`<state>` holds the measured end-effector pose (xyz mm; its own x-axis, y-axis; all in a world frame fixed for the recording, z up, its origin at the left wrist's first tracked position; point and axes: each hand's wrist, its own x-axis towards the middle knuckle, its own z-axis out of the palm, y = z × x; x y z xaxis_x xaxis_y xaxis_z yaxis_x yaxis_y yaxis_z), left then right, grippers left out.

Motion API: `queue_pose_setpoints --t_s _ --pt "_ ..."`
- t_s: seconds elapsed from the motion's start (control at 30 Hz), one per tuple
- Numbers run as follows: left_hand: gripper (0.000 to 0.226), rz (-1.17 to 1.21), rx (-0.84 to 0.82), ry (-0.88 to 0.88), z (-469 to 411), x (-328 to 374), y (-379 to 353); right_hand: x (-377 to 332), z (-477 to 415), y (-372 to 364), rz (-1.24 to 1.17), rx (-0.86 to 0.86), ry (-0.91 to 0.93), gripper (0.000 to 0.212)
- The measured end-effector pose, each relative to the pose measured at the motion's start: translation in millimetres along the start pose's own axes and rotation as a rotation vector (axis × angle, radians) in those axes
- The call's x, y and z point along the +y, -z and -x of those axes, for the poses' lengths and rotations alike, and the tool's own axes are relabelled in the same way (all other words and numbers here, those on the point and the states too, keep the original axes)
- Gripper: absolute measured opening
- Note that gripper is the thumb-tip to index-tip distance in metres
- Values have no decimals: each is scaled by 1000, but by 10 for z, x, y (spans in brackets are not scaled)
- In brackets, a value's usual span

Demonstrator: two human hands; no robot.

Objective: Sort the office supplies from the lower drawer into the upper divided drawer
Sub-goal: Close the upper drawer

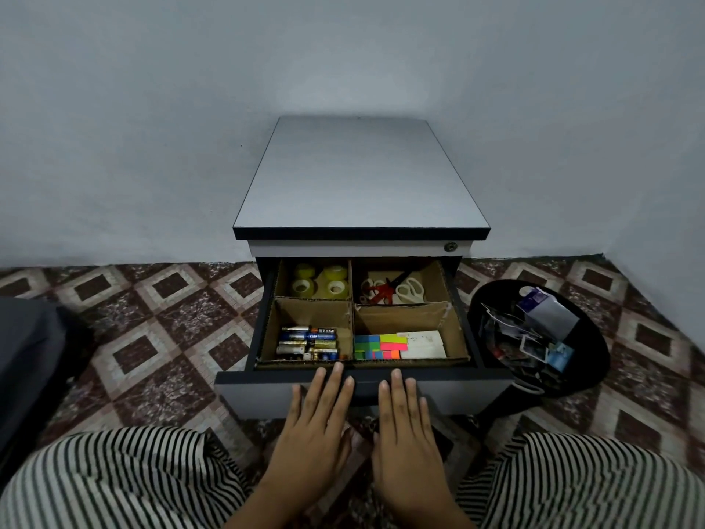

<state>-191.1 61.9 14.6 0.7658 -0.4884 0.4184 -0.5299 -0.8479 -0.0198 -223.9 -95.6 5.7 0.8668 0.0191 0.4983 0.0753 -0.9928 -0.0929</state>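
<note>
The upper drawer (473, 379) of a small grey cabinet (358, 177) stands pulled out, split by cardboard into four compartments. Tape rolls (320, 286) lie back left, scissors (393, 290) back right, batteries (309, 342) front left, coloured sticky notes (381, 345) and a white card front right. My left hand (316, 421) and my right hand (404, 429) lie flat with straight fingers against the drawer's front panel, side by side, holding nothing. The lower drawer is hidden beneath the open one.
A black round bin (587, 372) with wrappers and scraps stands on the tiled floor right of the cabinet. A dark grey object (26, 357) sits at the left edge. My striped trouser legs (126, 482) fill the bottom of the view.
</note>
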Motion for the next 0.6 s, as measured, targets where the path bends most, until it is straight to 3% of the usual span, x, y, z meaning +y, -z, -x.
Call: queue_pose_setpoints --t_s 0.13,0.23,0.4,0.6 --pt "60 -13 20 -25 -59 -42 -29 38 -63 -4 -6 -44 11 56" --pt "75 -27 -2 -39 -188 -121 -64 69 -190 1 -23 -104 18 77" --pt "80 -27 -30 -54 -469 -281 -153 126 -512 -75 -24 -207 16 82" --pt "108 -47 -112 -48 -813 -497 -237 195 -897 -146 27 -296 27 120"
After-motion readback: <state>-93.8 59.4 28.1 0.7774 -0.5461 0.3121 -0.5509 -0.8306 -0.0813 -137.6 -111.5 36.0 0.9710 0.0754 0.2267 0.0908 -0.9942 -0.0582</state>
